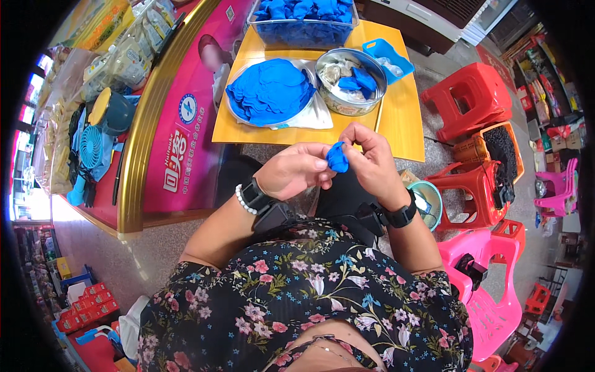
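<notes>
Both hands meet over my lap on one small blue wrapper piece (338,157). My left hand (296,169) pinches its left side, and my right hand (370,156) pinches its right side with the fingers curled over it. Just beyond them is a small yellow table (403,118). On it lies a plate stacked with flat blue wrappers (270,90), beside a round metal bowl (351,81) of pale filling with blue pieces on top. At the table's far edge sits a clear tub (304,23) full of blue pieces.
A small blue tray (388,57) sits at the table's right corner. A pink and gold counter (167,124) runs along the left with a blue fan (93,147) on it. Red stools (469,99), a pink chair (489,273) and a teal bucket (429,204) crowd the right.
</notes>
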Motion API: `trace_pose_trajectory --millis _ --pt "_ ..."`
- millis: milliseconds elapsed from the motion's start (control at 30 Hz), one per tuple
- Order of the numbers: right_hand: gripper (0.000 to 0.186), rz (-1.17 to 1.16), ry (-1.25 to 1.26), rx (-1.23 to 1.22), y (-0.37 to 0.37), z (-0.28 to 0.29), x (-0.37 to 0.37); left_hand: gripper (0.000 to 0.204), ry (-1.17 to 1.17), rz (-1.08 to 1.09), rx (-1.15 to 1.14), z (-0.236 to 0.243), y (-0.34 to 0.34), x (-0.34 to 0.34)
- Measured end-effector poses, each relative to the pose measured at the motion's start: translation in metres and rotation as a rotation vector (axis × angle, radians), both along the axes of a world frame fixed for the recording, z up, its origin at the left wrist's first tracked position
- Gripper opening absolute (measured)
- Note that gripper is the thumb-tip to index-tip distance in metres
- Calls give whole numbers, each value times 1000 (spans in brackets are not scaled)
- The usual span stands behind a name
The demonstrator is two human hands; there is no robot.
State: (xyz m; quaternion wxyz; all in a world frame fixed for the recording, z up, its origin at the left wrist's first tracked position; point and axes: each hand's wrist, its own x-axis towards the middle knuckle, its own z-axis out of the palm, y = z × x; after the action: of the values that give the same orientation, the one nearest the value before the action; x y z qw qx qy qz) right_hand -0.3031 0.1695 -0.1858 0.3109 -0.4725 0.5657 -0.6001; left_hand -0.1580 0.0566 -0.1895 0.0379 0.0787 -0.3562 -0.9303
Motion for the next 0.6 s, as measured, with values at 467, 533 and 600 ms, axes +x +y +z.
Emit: trace_pose_trajectory --millis 467,533,600 --pt "14 -102 72 43 -1 -13 6 13 -129 368 -405 -12 2 -11" --pt "14 -101 23 79 -1 -16 8 14 -118 446 -490 -14 4 -12" --pt "11 -94 -12 82 -1 -16 9 13 -97 522 -718 -19 4 -12"
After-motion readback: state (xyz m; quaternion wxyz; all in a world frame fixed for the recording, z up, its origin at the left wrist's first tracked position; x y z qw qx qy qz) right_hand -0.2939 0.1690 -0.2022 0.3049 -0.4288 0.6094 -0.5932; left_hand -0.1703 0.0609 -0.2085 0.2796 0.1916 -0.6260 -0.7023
